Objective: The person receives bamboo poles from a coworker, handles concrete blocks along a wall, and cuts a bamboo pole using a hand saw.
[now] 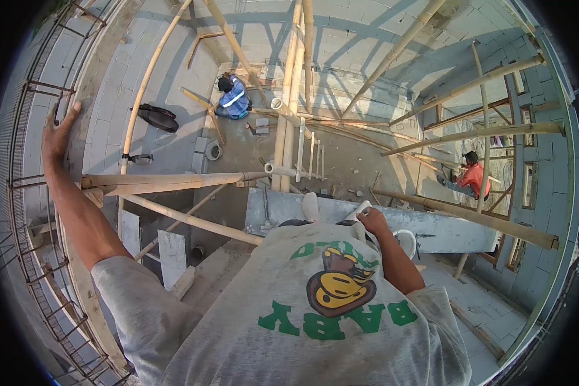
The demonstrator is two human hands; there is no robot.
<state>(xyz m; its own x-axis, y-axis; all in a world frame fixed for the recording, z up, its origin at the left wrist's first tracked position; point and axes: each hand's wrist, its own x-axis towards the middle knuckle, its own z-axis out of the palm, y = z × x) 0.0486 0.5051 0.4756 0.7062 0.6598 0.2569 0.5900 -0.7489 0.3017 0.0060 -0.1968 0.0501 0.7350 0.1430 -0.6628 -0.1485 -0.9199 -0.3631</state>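
Note:
My left hand (60,132) rests at the top of the block wall on the left, beside the rebar cage (20,151), with thumb and fingers spread apart. Nearer my body, my right hand (372,220) is closed at the front of my grey shirt (289,309); what it holds, if anything, is too small to name. A pale board (444,228) lies below me, stretching to the right, with a white bucket (406,242) by my right forearm.
Bamboo poles (193,219) cross around me. A timber beam (167,183) runs from the left wall. Far below, one person in blue (233,98) crouches and another in red (475,177) sits at the right. A bucket (213,151) stands on the floor.

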